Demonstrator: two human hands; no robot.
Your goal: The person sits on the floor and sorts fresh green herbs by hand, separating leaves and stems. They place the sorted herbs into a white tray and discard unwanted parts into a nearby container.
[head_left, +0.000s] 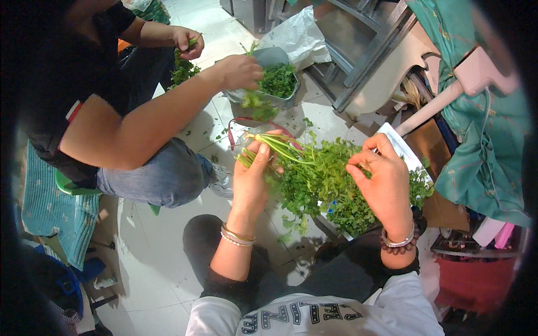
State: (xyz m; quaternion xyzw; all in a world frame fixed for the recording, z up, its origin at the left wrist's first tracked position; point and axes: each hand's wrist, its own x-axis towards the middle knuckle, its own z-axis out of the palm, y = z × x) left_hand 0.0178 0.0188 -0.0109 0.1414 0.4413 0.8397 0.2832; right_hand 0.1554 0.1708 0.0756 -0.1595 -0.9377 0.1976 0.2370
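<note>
My left hand (254,172) grips a bunch of leafy green herbs (294,153), probably coriander, by its pale stems. The root ends point up and left, while the leaves fan out to the right. Beside those leaves is my right hand (378,176), thumb and forefinger brought close together. Whether a leaf is pinched there cannot be made out. Below both hands lies a heap of the same herbs (353,214), resting on something white that is mostly hidden, near my right knee.
Another person (138,126) sits at the left, one hand over a lined container of cut greens (277,80), the other holding herbs. A metal ladder (365,54) leans at the back right. Leaf scraps (222,132) dot the tiled floor. Green cloth (483,147) hangs at the right.
</note>
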